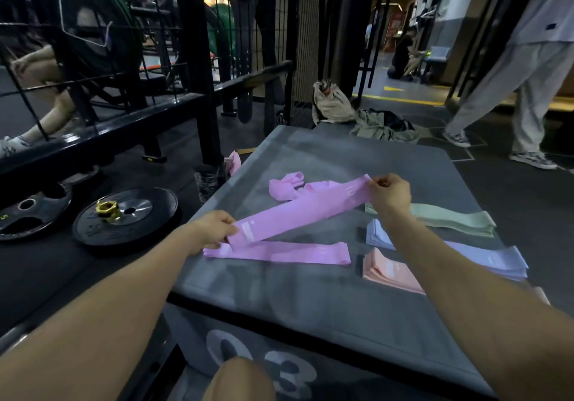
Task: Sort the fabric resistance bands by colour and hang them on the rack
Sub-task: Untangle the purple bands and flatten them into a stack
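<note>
A pink-purple fabric band (pixel 298 211) is stretched flat between my hands, just above a grey padded box (pixel 310 295). My left hand (pixel 214 229) pinches its near end; my right hand (pixel 389 194) pinches its far end. Another pink-purple band (pixel 279 252) lies flat beneath it, and a crumpled one (pixel 287 187) sits farther back. To the right lie stacks of green bands (pixel 450 219), lilac-blue bands (pixel 484 256) and peach bands (pixel 389 271), partly hidden by my right forearm.
Black weight plates (pixel 127 214) lie on the floor to the left beside a black steel rack frame (pixel 198 68). A beige bag (pixel 330 104) and clothes sit beyond the box. One person stands at the right (pixel 525 74); another sits at far left.
</note>
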Available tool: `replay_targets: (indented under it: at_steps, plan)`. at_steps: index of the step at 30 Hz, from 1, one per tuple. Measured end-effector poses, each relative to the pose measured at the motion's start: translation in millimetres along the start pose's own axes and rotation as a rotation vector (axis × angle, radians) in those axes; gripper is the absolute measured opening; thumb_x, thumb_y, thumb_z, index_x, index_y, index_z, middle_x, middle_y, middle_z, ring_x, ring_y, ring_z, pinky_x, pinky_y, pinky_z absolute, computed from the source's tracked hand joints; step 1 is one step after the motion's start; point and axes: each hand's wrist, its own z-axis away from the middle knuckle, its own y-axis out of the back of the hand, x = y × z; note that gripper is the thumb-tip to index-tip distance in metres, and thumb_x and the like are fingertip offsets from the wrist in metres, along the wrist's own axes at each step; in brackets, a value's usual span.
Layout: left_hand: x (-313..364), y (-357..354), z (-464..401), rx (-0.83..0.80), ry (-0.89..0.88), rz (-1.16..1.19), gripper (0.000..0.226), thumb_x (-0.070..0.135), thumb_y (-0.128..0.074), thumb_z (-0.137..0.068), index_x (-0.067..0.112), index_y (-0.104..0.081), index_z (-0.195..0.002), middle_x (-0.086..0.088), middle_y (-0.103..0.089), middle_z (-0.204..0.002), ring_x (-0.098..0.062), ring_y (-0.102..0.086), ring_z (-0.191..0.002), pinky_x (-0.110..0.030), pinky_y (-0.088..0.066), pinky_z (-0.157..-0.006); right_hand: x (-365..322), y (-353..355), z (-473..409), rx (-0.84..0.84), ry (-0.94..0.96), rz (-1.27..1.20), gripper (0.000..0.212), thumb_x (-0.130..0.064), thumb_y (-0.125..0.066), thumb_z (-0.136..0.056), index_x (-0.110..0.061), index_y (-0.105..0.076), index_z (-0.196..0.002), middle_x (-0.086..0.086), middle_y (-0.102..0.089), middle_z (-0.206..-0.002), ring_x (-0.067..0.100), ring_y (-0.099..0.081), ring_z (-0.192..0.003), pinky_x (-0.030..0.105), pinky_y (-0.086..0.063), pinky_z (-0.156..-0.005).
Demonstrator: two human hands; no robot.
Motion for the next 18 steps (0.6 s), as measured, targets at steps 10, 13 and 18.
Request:
replay_targets:
  at_steps: [10,13,18]
  plan:
    - [-29.6,-4.0,-19.7,0.437,0.058,0.027,0.020,0.008,-0.065,-0.084,0.011,-0.053,-0.068,-0.012,-0.053,-0.079,-0.025,-0.052,-0.073,-0.033,-0.050,-0.067,58.3,-22.4,24.6,-0.180,-0.148,0.345,0.014,-0.011,-0.057,-0.085,-0.003,-0.058,-0.073,0.013,-0.051,-0.071,0.023,-0.046,-0.070,0.028,-0.038,-0.063]
    - [-32.1,-4.1,-20.3,0.472,0.054,-0.120,0.008,0.013,-0.068,-0.082,0.008,-0.063,-0.086,-0.012,-0.060,-0.091,-0.030,-0.060,-0.092,-0.029,-0.043,-0.074,68.3,-28.9,25.8,-0.230,-0.119,0.484,0.017,-0.014,-0.056,-0.087,0.000,-0.065,-0.080,0.018,-0.061,-0.085,0.028,-0.056,-0.081,0.031,-0.045,-0.078]
    - [-38.2,-5.2,-24.5,0.484,0.056,-0.154,0.011,0.009,-0.069,-0.081,0.004,-0.064,-0.088,-0.014,-0.062,-0.094,-0.030,-0.060,-0.096,-0.029,-0.042,-0.075,75.6,-37.0,30.2,-0.256,-0.045,0.628,0.030,-0.017,-0.052,-0.092,0.006,-0.064,-0.108,0.021,-0.064,-0.115,0.036,-0.057,-0.112,0.034,-0.045,-0.092]
